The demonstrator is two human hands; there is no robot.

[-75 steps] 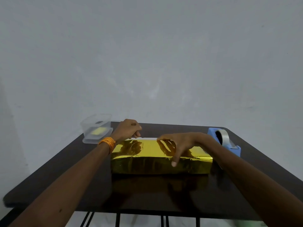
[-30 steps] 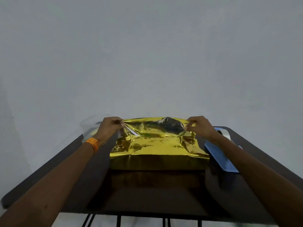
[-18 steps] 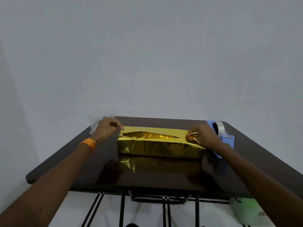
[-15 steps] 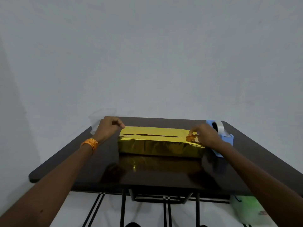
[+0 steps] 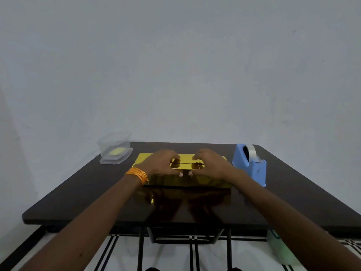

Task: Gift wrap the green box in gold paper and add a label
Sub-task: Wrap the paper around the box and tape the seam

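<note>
Box is sitting near the middle of the dark table, fully covered in gold paper. Two paper edges are meeting in a dark seam along the top. Left hand and right hand are both resting on top, side by side, thumbs almost touching at the near edge. Fingers are arching over and pressing the flaps down; neither hand is gripping anything. Blue tape dispenser is standing just right of the box; clear tub is sitting at the far left.
</note>
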